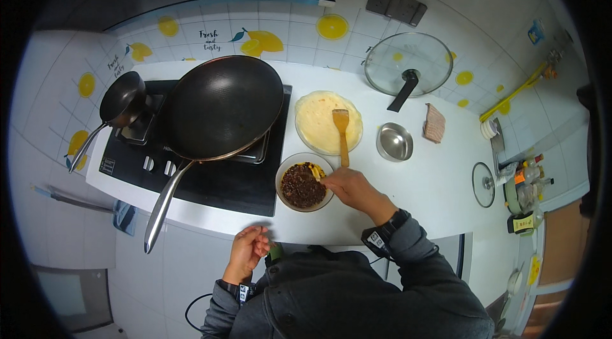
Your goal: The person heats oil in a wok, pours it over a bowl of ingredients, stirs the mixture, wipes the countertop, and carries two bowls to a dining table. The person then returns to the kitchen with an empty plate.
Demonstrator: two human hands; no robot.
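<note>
My right hand [346, 188] pinches a small yellowish piece of food [316, 174], likely a strip of flatbread, over a bowl [329, 198]. The piece touches the dark, oily chili-like sauce [302, 188] inside. My left hand [249, 247] hangs just off the counter's front edge, fingers loosely curled and nothing seen in it. Behind the bowl lies a plate of round pale flatbreads [315, 121]. A wooden spatula [341, 121] rests across them, its handle end reaching the counter beside my right hand.
A large wok [222, 109] sits tilted on the black cooktop [229, 190], its steel handle [165, 210] jutting past the front edge. Left of it stands a small pan [122, 100]. Rightward are a steel bowl [394, 142], a glass lid [409, 59] against the wall, a folded cloth [434, 123] and a smaller lid [483, 184].
</note>
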